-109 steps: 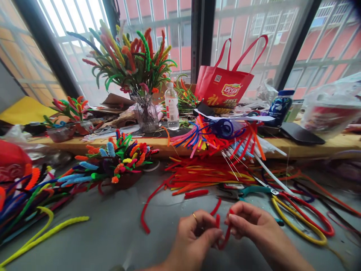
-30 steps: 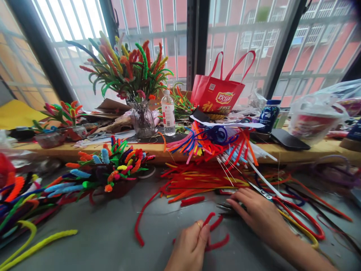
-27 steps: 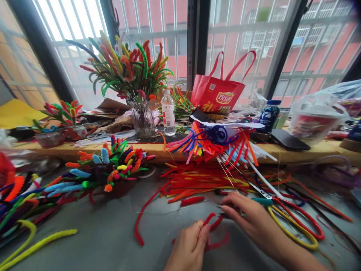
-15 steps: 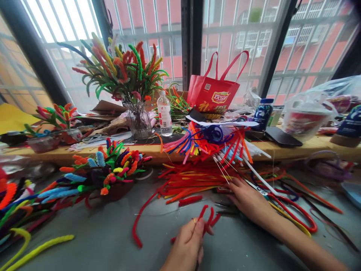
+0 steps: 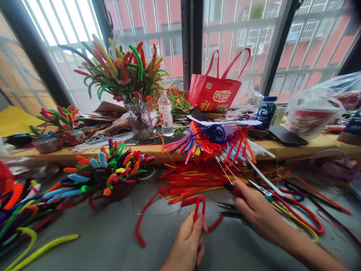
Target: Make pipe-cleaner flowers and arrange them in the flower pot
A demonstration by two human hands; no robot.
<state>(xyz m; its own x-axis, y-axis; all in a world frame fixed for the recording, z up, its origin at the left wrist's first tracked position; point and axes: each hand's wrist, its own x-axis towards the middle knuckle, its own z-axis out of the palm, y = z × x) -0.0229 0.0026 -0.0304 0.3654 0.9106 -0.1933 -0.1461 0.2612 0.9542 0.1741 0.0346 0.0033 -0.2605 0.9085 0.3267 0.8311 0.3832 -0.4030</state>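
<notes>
My left hand (image 5: pixel 188 237) is closed on a red pipe cleaner (image 5: pixel 199 205), which stands up from the fingertips as a narrow bent loop. A curved red end (image 5: pixel 216 224) shows to the right of that hand. My right hand (image 5: pixel 251 199) is closed around a short dark object (image 5: pixel 235 190), mostly hidden by the fingers; its kind is unclear. Dark pointed tool tips (image 5: pixel 225 206) lie just below this hand. Scissors with red handles (image 5: pixel 303 214) rest beside the right forearm. Behind both hands spreads a pile of red and orange pipe cleaners (image 5: pixel 194 178).
Colourful pipe-cleaner bunches (image 5: pixel 104 169) lie at left, with yellow stems (image 5: pixel 53 246) in front. A wooden ledge (image 5: pixel 146 151) carries a glass jar (image 5: pixel 141 124) of pipe-cleaner stems, a water bottle (image 5: pixel 166 114), a red bag (image 5: pixel 213 94) and a phone (image 5: pixel 287 135). Thin wires (image 5: pixel 225 165) jut toward my right hand.
My right hand has lifted slightly from the table with the dark object in its fingers. In my left hand the red pipe cleaner now shows as one upright loop, its other end swung lower.
</notes>
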